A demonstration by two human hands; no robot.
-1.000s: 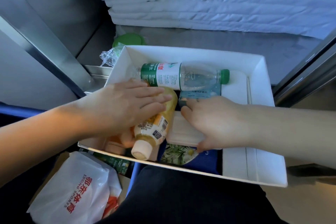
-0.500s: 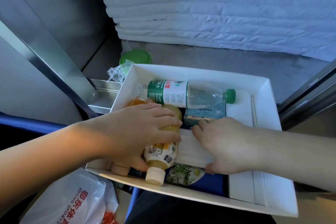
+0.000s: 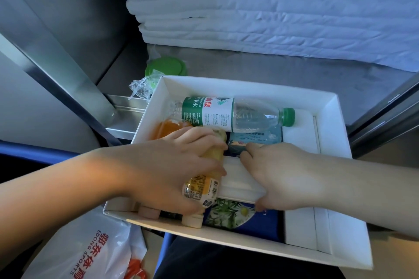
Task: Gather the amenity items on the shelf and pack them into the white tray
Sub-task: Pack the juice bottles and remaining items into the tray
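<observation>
The white tray [image 3: 335,161] sits on the metal shelf edge and juts out toward me. A clear water bottle [image 3: 235,113] with a green cap lies across its far end. My left hand [image 3: 167,170] grips a yellow juice bottle [image 3: 201,190] lying lengthwise, cap toward me; an orange bottle [image 3: 167,127] lies partly hidden to its left. My right hand [image 3: 281,176] holds a flat white packet [image 3: 238,183], thumb at its near edge. A teal children's care box [image 3: 256,138] lies just beyond my fingers. A blue floral packet [image 3: 238,213] lies at the near end.
A tall stack of folded white linens [image 3: 272,7] fills the back of the shelf [image 3: 272,70]. A green lid [image 3: 165,68] and crumpled clear plastic [image 3: 140,88] lie left of the tray. A white printed plastic bag [image 3: 90,249] hangs below at the lower left.
The view has shifted so the tray sits lower in frame. My left hand has curled tighter round the yellow bottle. My right hand stays on the white packet.
</observation>
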